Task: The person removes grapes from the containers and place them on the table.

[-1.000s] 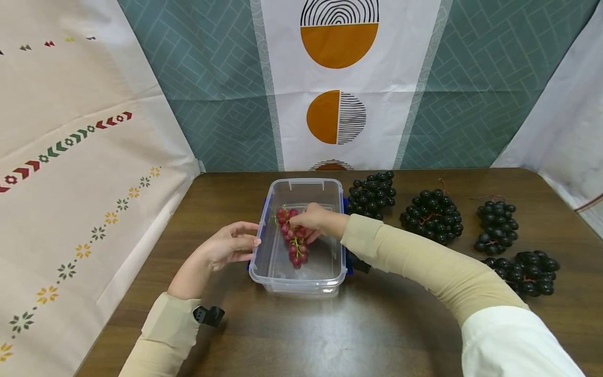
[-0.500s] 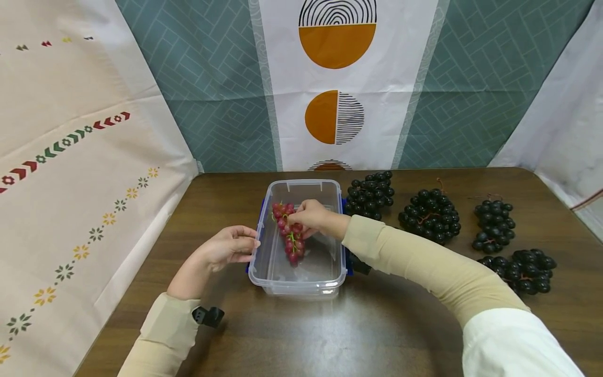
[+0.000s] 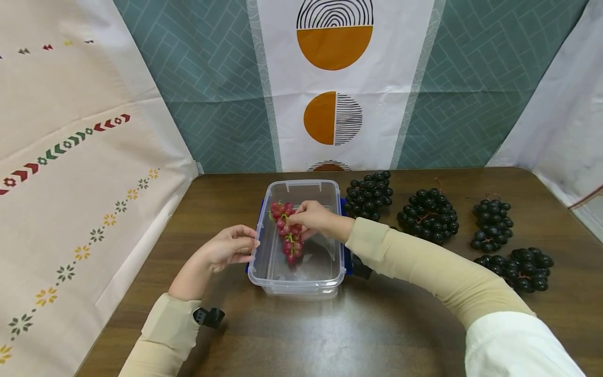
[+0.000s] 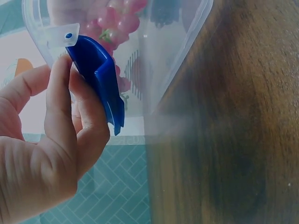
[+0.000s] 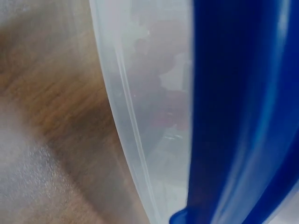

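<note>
A bunch of red grapes (image 3: 288, 233) hangs from my right hand (image 3: 314, 217), which pinches it near the upper part inside a clear plastic container (image 3: 297, 283). In the head view the grapes slant down over the container's middle; whether they touch the floor I cannot tell. My left hand (image 3: 231, 246) holds the container's left rim between thumb and fingers. In the left wrist view that hand's fingers sit by a blue clip (image 4: 100, 77), with the grapes seen through the wall. The right wrist view has another blue clip (image 5: 238, 112) close up, and the right hand is out of sight there.
Several bunches of black grapes lie right of the container on the wooden table (image 3: 301, 335): one beside its far corner (image 3: 369, 195), one mid-right (image 3: 427, 215), one further right (image 3: 491, 224) and one nearer the front (image 3: 520, 268). A patterned cloth (image 3: 216, 104) hangs behind.
The right hand and red grapes have shifted slightly left and up within the container. The left hand stays at the rim. The whole view has drifted a little.
</note>
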Motion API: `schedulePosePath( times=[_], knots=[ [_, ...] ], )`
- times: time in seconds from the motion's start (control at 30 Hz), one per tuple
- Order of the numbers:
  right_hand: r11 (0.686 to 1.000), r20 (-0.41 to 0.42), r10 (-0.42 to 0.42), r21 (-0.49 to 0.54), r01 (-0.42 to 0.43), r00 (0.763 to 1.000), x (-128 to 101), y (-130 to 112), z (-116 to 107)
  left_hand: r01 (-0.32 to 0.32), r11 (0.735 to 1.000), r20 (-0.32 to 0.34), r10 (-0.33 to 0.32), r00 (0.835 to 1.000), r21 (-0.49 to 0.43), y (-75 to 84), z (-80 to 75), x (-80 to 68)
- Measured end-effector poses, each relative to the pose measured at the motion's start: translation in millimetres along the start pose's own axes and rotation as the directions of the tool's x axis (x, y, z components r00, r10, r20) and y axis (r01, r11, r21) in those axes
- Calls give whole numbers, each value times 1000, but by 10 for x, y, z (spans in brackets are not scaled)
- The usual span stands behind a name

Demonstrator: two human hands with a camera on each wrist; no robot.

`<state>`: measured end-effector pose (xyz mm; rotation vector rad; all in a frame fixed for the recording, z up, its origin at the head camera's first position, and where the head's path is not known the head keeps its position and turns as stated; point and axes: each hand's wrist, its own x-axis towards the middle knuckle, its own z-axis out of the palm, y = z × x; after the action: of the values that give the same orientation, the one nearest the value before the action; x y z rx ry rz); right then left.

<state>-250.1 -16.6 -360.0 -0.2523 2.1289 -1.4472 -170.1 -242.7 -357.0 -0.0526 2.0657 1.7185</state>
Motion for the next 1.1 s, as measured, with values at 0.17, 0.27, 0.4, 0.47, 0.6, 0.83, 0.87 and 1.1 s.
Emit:
schedulePosePath(
  times=[0.17, 0.27, 0.4, 0.47, 0.6, 0.83, 0.87, 1.1],
  knots=[
    [1000, 4, 5, 3, -5, 1000, -31, -2, 0, -1, 1000, -1, 1, 1000, -17, -2, 2, 7],
    [999, 8, 2, 34, -2, 1000, -42, 2, -17, 2, 1000, -6, -2, 1000, -22, 8, 12, 6],
    [996, 25, -15, 89, 13, 1000, -70, 5, -40, 1, 1000, -4, -1, 1000, -11, 15, 12, -4],
    [994, 36, -21, 106, 17, 999, -92, -6, -50, 2, 1000, -4, -2, 1000, -4, 12, 8, -8],
    [990, 51, -24, 136, 17, 998, -138, -47, -72, 11, 1000, -10, -10, 1000, 3, 13, 7, -11],
    [983, 54, -25, 182, 14, 998, -205, -115, -125, 7, 1000, -11, -6, 1000, 8, 17, 12, 2],
    [982, 55, -23, 187, 13, 998, -216, -125, -135, 7, 1000, -11, -7, 1000, 6, 17, 12, 1],
    [977, 56, -32, 211, 19, 998, -283, -170, -219, 14, 1000, -16, -14, 1000, 5, 10, 14, -16]
  ],
)
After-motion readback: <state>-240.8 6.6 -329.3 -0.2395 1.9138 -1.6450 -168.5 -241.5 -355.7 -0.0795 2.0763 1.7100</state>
